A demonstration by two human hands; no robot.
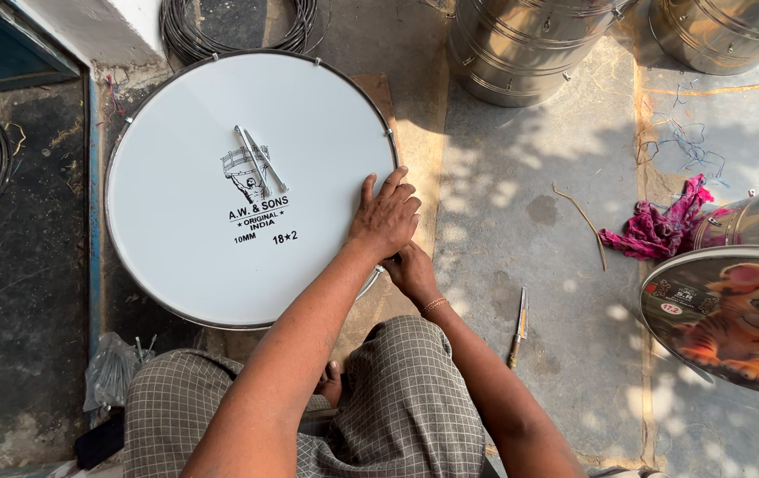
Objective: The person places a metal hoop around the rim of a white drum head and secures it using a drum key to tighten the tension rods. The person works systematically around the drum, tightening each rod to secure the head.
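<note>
My left hand [386, 212] lies flat, fingers spread, on the white drum [185, 257] at frame centre; my right hand [411, 271] curls at its rim, grip unclear.

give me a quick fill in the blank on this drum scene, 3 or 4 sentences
1. The left hand lies flat on the ____ drumhead near its right edge.
2. Two metal rods lie crossed on the ____.
3. A knife lies on the ____ to the right of the right hand.
4. A crumpled ____ cloth lies beside a steel drum shell.

Missing words: white; drumhead; floor; pink
</note>
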